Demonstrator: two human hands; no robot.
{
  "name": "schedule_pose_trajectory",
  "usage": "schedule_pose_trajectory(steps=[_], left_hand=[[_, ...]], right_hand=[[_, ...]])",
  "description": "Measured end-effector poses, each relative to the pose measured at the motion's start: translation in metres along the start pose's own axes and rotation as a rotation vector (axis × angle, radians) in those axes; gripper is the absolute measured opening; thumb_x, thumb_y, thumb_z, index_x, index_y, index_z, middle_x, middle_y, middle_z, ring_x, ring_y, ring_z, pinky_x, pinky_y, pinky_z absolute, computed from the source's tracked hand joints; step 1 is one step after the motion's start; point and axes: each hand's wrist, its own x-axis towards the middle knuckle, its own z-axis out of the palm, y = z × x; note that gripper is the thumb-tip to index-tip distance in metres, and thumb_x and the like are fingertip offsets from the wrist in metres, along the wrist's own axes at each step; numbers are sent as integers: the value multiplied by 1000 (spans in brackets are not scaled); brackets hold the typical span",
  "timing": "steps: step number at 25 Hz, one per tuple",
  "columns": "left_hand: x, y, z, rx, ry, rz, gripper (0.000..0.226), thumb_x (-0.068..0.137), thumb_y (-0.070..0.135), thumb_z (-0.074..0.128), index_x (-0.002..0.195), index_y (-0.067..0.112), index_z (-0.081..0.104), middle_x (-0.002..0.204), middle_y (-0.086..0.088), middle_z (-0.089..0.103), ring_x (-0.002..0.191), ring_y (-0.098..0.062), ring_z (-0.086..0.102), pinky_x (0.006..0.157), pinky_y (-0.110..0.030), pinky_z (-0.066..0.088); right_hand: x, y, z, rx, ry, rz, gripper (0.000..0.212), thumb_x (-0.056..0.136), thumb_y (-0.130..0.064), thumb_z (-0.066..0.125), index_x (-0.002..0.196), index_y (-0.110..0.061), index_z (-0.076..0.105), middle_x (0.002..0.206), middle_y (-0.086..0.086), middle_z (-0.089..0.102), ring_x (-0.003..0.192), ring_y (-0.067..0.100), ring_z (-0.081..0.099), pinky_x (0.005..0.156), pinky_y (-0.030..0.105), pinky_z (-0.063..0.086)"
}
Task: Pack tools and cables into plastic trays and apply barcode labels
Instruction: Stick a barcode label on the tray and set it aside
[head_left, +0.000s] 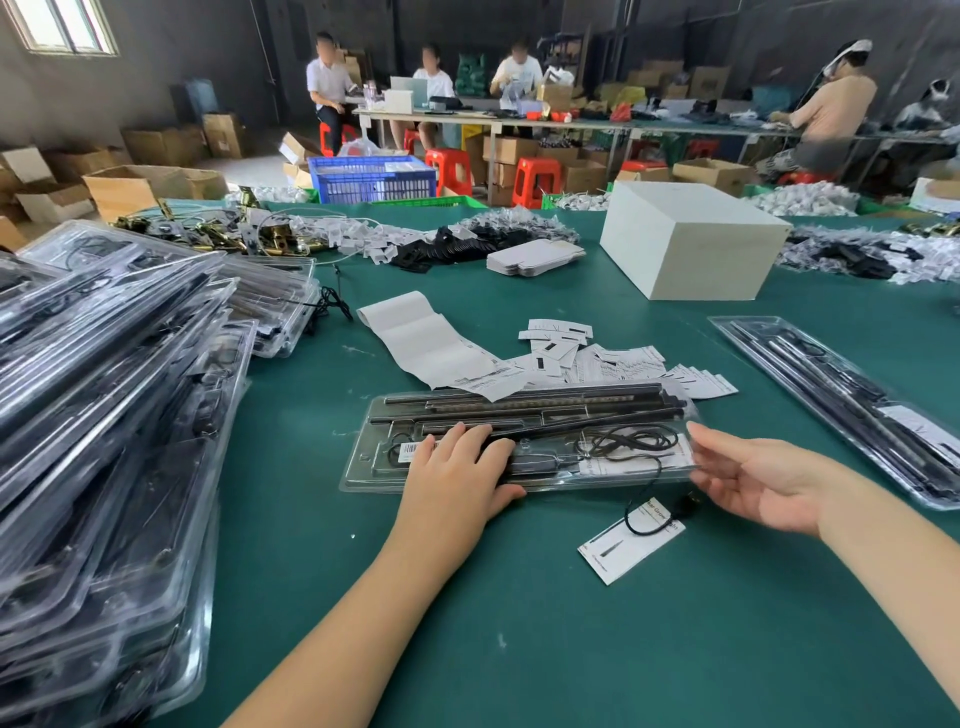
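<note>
Judging by the heap of sealed clear packs (104, 415) filling the left of the frame, much of the batch looks finished, and one more closed pack (841, 400) lies at the right edge. At centre, on the green bench (467, 623), sits the tray (519, 441) in hand: black rods fill its upper channels, a coiled cable (631, 441) lies in its right half, and a barcode label (410, 449) already shows at its left end. The left hand (457, 467) lies flat on the tray, grip apart, fingers straight and pressing down. The right hand (753, 478) is also apart, its fingertips touching the tray's right end.

A cable tail with a plug (685, 501) trails out over the tray's lower edge onto a printed card (631, 545) lying loose on the bench, so tucking that in and closing up seem left to do. Loose labels (597, 358) and a label strip (415, 332) wait just above the tray for further packs.
</note>
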Motion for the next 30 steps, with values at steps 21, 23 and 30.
schedule_pose_trajectory(steps=[21, 23, 30], left_hand=[[-2, 1, 0, -5, 6, -24, 51, 57, 41, 89, 98, 17, 73, 106, -6, 71, 101, -30, 67, 80, -52, 54], [-2, 1, -1, -6, -3, -31, 51, 55, 41, 90, 97, 17, 73, 105, -5, 71, 101, -30, 68, 80, -51, 54], [-2, 1, -1, -30, -13, -30, 49, 57, 42, 89, 97, 18, 73, 106, -5, 71, 102, -29, 67, 82, -51, 54]], right_hand=[[0, 5, 7, 163, 48, 2, 2, 85, -5, 66, 84, -5, 64, 56, 3, 65, 58, 11, 57, 43, 16, 50], [1, 7, 8, 173, 56, 9, 1, 86, -5, 65, 87, -6, 64, 60, 3, 66, 66, 13, 55, 44, 15, 51], [-5, 6, -2, 137, -28, 3, 9, 90, 1, 57, 87, -3, 66, 63, 6, 71, 50, 10, 67, 45, 19, 54]])
